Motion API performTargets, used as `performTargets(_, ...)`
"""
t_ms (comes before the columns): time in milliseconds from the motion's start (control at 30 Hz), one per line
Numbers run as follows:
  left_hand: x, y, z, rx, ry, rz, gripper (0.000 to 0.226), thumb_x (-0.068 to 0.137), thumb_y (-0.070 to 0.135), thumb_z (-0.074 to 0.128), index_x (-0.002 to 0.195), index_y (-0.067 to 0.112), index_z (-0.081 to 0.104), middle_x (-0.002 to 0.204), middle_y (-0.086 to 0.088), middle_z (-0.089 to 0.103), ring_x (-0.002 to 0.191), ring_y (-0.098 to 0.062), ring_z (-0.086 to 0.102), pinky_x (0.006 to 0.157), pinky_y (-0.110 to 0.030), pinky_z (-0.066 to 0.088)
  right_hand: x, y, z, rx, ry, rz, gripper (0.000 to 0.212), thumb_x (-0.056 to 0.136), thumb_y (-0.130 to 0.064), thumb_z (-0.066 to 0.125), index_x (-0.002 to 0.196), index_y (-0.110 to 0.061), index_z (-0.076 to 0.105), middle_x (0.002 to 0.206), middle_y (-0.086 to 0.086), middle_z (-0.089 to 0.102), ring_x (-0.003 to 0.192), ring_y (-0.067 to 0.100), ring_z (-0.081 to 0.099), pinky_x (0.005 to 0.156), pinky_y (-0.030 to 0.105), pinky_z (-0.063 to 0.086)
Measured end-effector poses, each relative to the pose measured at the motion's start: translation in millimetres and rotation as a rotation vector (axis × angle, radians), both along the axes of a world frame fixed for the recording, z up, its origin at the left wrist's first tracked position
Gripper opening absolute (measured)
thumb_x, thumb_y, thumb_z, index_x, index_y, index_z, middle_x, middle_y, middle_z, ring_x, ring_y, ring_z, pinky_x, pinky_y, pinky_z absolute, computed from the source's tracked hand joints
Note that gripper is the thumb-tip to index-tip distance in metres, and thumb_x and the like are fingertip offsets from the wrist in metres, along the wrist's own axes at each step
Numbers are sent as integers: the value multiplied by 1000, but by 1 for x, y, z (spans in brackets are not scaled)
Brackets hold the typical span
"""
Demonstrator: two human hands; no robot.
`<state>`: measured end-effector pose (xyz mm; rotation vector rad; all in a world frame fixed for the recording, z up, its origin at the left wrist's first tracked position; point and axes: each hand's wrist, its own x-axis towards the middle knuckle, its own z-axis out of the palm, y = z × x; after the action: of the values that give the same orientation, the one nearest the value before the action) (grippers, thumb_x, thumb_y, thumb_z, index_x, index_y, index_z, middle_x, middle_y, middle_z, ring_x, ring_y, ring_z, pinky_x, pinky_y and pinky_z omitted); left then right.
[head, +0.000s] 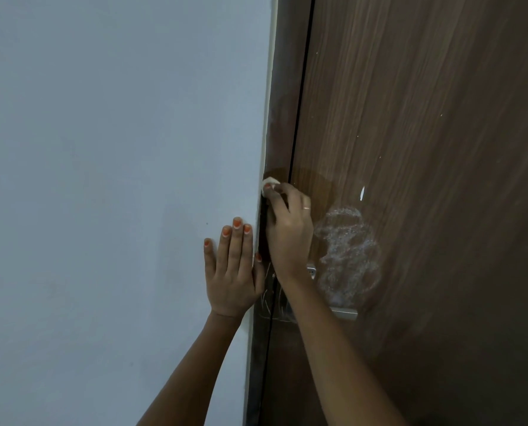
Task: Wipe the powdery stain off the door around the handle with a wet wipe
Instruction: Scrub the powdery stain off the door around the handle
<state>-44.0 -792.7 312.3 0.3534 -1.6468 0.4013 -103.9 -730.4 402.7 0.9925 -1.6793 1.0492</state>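
Note:
A dark brown wooden door [425,133] fills the right side. A whitish powdery stain [347,253] spreads on it just above and right of the metal handle [344,313], which my right forearm partly hides. My right hand [289,232] is shut on a bunched white wet wipe [270,183] and presses it on the door frame [279,142] at the wall's edge, up and left of the stain. My left hand [233,272] lies flat on the wall with its fingers spread, holding nothing. Faint white scratch-like streaks [269,298] show on the frame beside the handle.
A pale blue-grey wall [118,179] takes up the left half. A dark gap runs between frame and door. Small white specks [362,193] dot the door above the stain. A damp arc shows on the wood above my right hand.

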Motion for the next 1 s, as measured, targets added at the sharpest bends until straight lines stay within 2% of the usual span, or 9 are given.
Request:
performTargets(200, 0, 1, 0, 3, -5, 8, 59, 98, 28, 26, 150, 9, 5, 158, -5, -3, 145, -19, 1, 117, -41, 3, -9, 13, 2, -123, -85, 2, 25, 79, 2, 64, 103, 1, 67, 98, 19, 65, 91, 32, 60, 75, 31, 53)
performTargets(367, 1, 1, 1, -1, -1, 4, 59, 98, 26, 27, 150, 8, 5, 158, -5, -2, 145, -19, 1, 117, -42, 4, -2, 2, 4, 29, 24, 30, 25, 74, 3, 71, 99, 0, 69, 96, 17, 68, 86, 30, 63, 68, 24, 52)
performTargets(467, 1, 1, 0, 5, -2, 3, 59, 98, 28, 26, 150, 9, 5, 158, -4, -3, 145, -19, 0, 117, -42, 3, -13, 23, -11, 53, 27, -21, 22, 76, 1, 66, 98, 1, 68, 97, 18, 68, 86, 29, 63, 75, 23, 49)
performTargets(533, 0, 1, 0, 12, -4, 7, 60, 97, 28, 27, 150, 9, 5, 158, -4, -3, 145, -19, 0, 117, -42, 3, -29, 44, -17, -31, -58, -107, 25, 75, 2, 67, 100, 1, 67, 100, 18, 66, 89, 30, 61, 79, 26, 48)
performTargets(633, -1, 1, -1, 15, -3, 7, 61, 97, 29, 28, 150, 10, 5, 158, -3, -3, 145, -20, 1, 117, -42, 3, -45, 67, -12, -294, -234, -157, 21, 80, 2, 65, 100, 1, 68, 101, 19, 64, 92, 31, 57, 76, 29, 51)
performTargets(733, -1, 1, -1, 19, -1, 5, 60, 98, 29, 28, 150, 10, 5, 158, -3, -3, 145, -19, 1, 117, -42, 3, -45, 61, 0, -377, -254, -110, 21, 83, 1, 62, 103, 1, 67, 101, 21, 62, 92, 33, 57, 75, 35, 54)
performTargets(867, 0, 1, 0, 21, -6, 4, 59, 98, 30, 26, 150, 11, 4, 158, -3, -3, 145, -19, 1, 117, -42, 3, -27, 33, 11, -229, -198, -24, 23, 81, 1, 64, 104, 2, 65, 105, 22, 62, 95, 33, 59, 76, 37, 56)
performTargets(1000, 0, 1, 0, 18, -4, 4, 58, 99, 30, 26, 150, 10, 5, 158, -3, -2, 145, -19, 2, 117, -42, 4, -25, 33, 0, -18, -35, -64, 30, 74, 6, 69, 104, 1, 66, 103, 22, 64, 94, 33, 60, 82, 29, 47)
